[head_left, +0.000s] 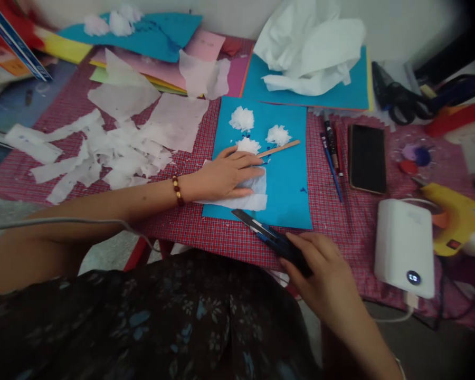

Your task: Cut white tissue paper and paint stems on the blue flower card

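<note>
My left hand lies flat, fingers stretched, on a piece of white tissue paper resting on a blue paper sheet. A bead bracelet circles that wrist. Three white tissue tufts sit on the sheet above the hand, beside a thin wooden stick. My right hand is closed round the dark handle of a utility knife, whose tip points left over the sheet's lower edge.
Torn white tissue scraps cover the left of the red checked cloth. A phone, pens, scissors, a white power bank and a yellow glue gun lie at the right. Coloured paper sheets and crumpled tissue fill the back.
</note>
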Tool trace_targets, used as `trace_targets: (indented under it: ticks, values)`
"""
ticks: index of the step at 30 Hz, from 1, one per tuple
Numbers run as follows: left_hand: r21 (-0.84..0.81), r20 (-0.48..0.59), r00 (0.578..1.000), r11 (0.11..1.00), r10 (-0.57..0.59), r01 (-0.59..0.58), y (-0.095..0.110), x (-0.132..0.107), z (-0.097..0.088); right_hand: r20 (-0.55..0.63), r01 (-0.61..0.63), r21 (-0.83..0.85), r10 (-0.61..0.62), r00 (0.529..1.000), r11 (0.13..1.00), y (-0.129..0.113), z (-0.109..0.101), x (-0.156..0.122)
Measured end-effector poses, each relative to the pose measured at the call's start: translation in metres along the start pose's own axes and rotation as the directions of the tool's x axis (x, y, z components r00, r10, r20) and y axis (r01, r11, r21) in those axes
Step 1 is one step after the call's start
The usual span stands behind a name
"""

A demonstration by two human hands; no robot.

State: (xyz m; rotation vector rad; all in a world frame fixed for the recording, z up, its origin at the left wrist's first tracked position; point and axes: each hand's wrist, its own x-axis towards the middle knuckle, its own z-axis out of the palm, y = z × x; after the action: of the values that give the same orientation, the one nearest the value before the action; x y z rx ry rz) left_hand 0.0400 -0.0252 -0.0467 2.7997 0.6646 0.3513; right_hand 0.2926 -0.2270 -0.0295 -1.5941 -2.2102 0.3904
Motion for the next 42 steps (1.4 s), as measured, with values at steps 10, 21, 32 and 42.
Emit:
trace_targets:
  ticks: [10,21,32,42]
  values:
    - [0.022,0.296,0.954,0.999,0.039,-0.047,0.036,0.036,-0.045,-0.101,-0.096,0.067,0.102,0.990,0.993,0.025,-0.015,-0.036]
    - [-0.024,0.595,0.804,0.999,-0.009,0.029,0.046,0.067,-0.049,-0.166,-0.088,0.119,0.107,0.980,0.989,0.042,-0.012,-0.037]
    - [-0.103,0.457,0.870,0.983,0.184,-0.154,0.055,0.094,-0.033,-0.122,-0.086,0.022,0.088,0.989,0.996,0.047,-0.020,-0.039]
    - [-0.057,0.183,0.977,0.990,-0.113,0.125,0.071,0.024,-0.039,-0.068,-0.111,0.022,0.113,0.991,0.994,0.046,-0.030,-0.044]
